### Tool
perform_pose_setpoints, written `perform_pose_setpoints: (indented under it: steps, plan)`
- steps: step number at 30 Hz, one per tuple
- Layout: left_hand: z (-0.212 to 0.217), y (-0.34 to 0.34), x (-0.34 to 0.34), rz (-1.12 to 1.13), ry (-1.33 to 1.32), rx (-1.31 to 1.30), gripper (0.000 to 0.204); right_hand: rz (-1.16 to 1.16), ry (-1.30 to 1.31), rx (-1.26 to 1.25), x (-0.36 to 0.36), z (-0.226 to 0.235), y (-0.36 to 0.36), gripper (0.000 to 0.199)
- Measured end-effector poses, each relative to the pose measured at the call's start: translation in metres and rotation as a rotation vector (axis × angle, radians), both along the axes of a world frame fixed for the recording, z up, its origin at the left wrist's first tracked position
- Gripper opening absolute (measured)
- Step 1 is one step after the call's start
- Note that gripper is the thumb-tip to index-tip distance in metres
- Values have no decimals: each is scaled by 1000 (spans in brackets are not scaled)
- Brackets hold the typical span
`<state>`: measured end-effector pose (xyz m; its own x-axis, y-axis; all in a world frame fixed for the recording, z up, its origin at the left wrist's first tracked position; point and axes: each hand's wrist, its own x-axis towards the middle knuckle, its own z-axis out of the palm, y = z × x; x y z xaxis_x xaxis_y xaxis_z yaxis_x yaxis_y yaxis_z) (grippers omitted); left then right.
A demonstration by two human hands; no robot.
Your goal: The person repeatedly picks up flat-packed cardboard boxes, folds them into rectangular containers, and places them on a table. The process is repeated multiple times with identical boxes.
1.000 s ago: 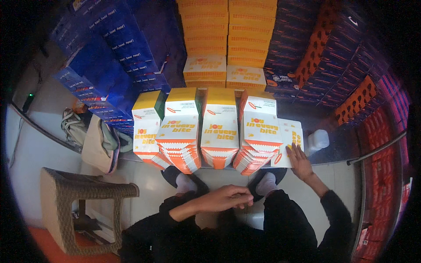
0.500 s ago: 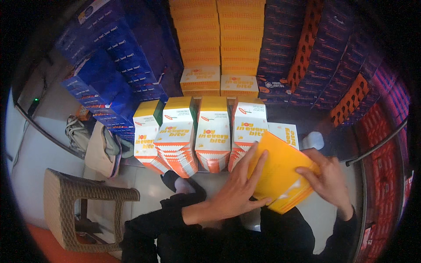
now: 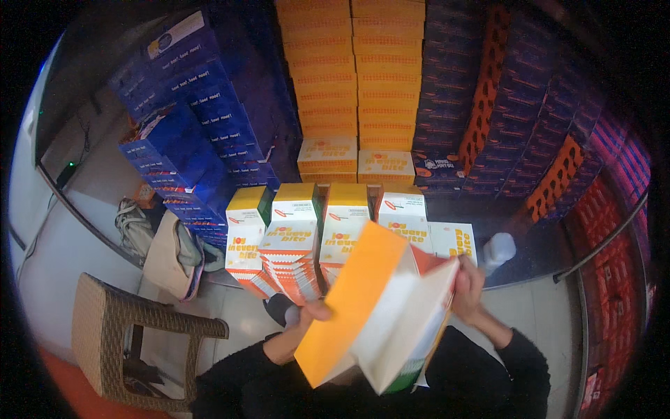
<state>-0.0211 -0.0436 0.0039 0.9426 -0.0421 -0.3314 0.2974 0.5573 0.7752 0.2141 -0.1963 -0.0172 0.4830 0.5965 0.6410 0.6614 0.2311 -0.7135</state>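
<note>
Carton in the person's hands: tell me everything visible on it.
The carton, apparently thin card, is open and tilted in midair, slightly blurred. A yellow-orange panel faces up at left; the inside is whitish, with red at the top and green at the bottom. The left hand holds its left edge; the right hand, its right.

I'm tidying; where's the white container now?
In the head view, the white container sits toward the right, on the dark table, beyond the right hand.

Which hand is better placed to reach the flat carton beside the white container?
Probably the right hand: nearer the flat carton, though it and the left hand hold the opened carton.
</note>
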Motion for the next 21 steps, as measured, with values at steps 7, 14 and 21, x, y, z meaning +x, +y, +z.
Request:
perform_pose_setpoints:
  steps: [7, 14, 21]
  plan:
    - [6, -5, 0, 20, 60, 44, 72, 123, 188, -170, -14, -12, -2, 30]
    - [2, -16, 23, -176, -41, 398, 90, 124, -312, -585, -21, 26, -9, 72]
    - [2, -6, 15, -404, -111, 371, 92, 359, 0, -551, -26, 25, -14, 72]
